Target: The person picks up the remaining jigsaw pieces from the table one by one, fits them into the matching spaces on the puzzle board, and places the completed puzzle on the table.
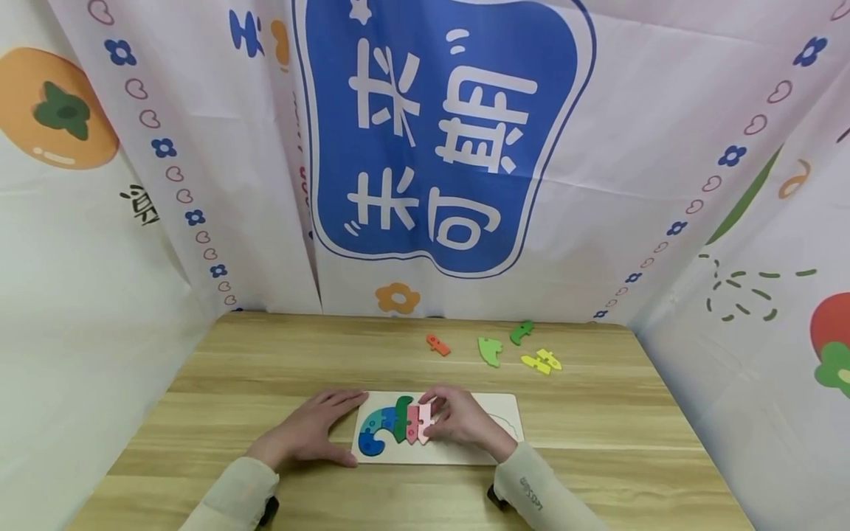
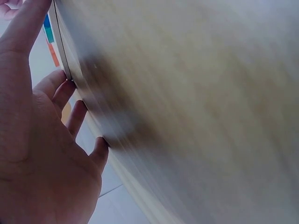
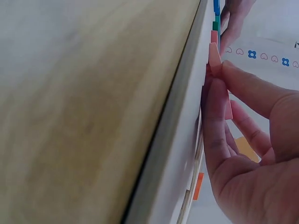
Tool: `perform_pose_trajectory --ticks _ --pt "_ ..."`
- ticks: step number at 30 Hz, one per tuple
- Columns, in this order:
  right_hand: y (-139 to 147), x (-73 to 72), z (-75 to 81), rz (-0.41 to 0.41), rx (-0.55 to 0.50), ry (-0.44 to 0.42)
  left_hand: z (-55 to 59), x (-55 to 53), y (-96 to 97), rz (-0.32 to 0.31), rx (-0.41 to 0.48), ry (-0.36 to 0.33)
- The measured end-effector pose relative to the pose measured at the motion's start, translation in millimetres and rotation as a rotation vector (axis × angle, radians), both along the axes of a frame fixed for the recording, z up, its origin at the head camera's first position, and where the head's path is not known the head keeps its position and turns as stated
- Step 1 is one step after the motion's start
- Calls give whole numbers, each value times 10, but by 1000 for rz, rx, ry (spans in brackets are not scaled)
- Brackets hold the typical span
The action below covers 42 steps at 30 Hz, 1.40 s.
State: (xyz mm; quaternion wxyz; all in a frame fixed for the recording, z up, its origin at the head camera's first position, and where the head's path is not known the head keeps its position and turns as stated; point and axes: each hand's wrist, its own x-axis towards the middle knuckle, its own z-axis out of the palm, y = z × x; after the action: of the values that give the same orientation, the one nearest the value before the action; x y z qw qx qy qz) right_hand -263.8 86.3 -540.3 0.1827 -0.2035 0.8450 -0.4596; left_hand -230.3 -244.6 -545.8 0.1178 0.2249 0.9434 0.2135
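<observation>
Against a white printed cloth backdrop (image 1: 637,147) stands a wood-grain table (image 1: 265,361), with orange, green and yellow loose pieces (image 1: 490,352) lying toward its far edge. The left hand (image 1: 308,431) touches the left end of a pale puzzle board (image 1: 432,455), thumb and fingers spread wide apart. The right hand (image 1: 461,417) pinches a pale pink piece (image 1: 425,424) over the board, beside a rosier piece (image 1: 412,428). From the head, the left fingers overlap; the left wrist view shows their tips separated. The right wrist view shows the pale pink piece from the side, slanting.
</observation>
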Motion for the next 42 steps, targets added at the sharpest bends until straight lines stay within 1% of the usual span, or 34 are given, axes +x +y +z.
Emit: perform_pose_trajectory --ticks 6,13,19,23,26,36,42 --pt "2 -5 10 2 -11 11 15 -14 4 -14 0 8" --pt "-20 -10 14 -7 -11 -16 33 -9 8 -24 1 14" --pt "-41 -16 -5 -28 27 16 12 -12 4 -22 1 18" --pt "-49 -23 -16 -24 53 51 6 -17 2 -19 -4 16" --pt "-50 -23 -16 -24 65 55 11 -17 5 -15 -7 13" --pt "-25 -21 -29 -24 35 -3 16 -18 8 -13 -9 7" --pt "-27 -27 -33 -20 35 -19 11 -15 9 -6 0 1"
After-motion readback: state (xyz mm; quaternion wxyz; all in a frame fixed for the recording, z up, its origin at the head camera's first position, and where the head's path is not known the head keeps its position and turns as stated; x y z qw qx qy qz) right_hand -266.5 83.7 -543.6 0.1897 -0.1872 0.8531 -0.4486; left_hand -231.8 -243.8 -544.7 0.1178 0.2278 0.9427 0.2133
